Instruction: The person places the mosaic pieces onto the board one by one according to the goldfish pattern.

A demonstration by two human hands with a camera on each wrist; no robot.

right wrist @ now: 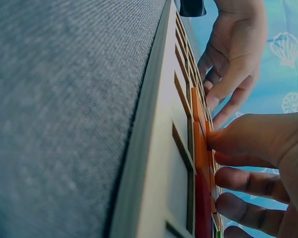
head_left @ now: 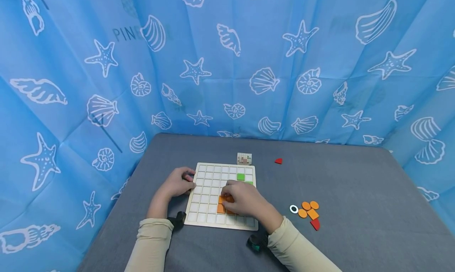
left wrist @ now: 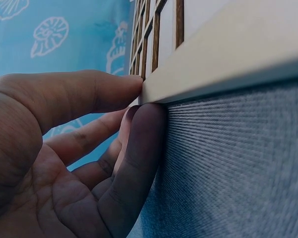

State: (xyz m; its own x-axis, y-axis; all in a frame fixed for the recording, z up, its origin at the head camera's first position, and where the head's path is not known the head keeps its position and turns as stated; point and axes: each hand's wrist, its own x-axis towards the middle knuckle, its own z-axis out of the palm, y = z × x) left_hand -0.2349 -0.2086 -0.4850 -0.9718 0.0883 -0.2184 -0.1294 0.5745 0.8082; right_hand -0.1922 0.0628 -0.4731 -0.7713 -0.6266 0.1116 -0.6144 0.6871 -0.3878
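Note:
A square board (head_left: 201,209) with a grid of white cells lies on the table. My left hand (head_left: 177,183) grips its left edge, the thumb on the top rim and the other fingers curled at the side, as the left wrist view shows. Over the lower middle of the board, my right hand (head_left: 245,199) has its thumb and bent fingers at an orange tile (right wrist: 211,163). More orange tiles (head_left: 221,208) sit in cells beside it, partly hidden under the hand. A red piece (right wrist: 202,203) shows on the board in the right wrist view.
Green tiles (head_left: 240,177) sit at the board's upper right. A small patterned card (head_left: 244,158) stands behind it, with a red piece (head_left: 279,161) to its right. On the right lie several orange pieces (head_left: 306,205), a white ring-like piece (head_left: 294,209) and another red piece (head_left: 315,224).

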